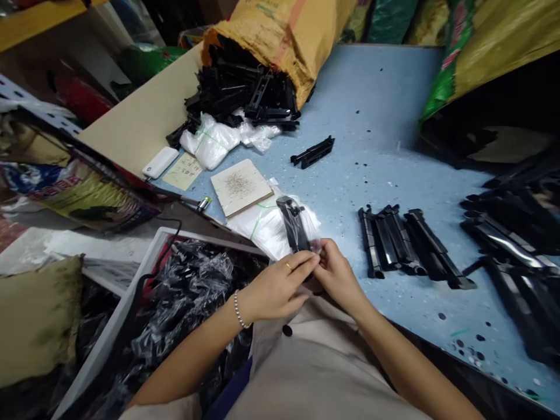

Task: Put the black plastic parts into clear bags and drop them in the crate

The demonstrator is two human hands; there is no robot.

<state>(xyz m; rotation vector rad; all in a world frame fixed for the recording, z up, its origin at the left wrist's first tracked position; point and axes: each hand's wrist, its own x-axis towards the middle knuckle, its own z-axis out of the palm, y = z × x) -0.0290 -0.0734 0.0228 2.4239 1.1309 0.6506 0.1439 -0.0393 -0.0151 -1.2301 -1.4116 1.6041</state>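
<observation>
1. Black, long and narrow, the part (294,224) slanted over white plastic bags (263,233), its far end blunt, its side faintly glossy.
2. Clear film (314,244) showed around its near end.
3. The left hand (275,286) and right hand (339,273) pinched that film between their fingertips.

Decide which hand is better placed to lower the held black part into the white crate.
Probably the left hand: its forearm extends over the crate, while the right hand is farther from it. Both hands are at the black part.
</observation>
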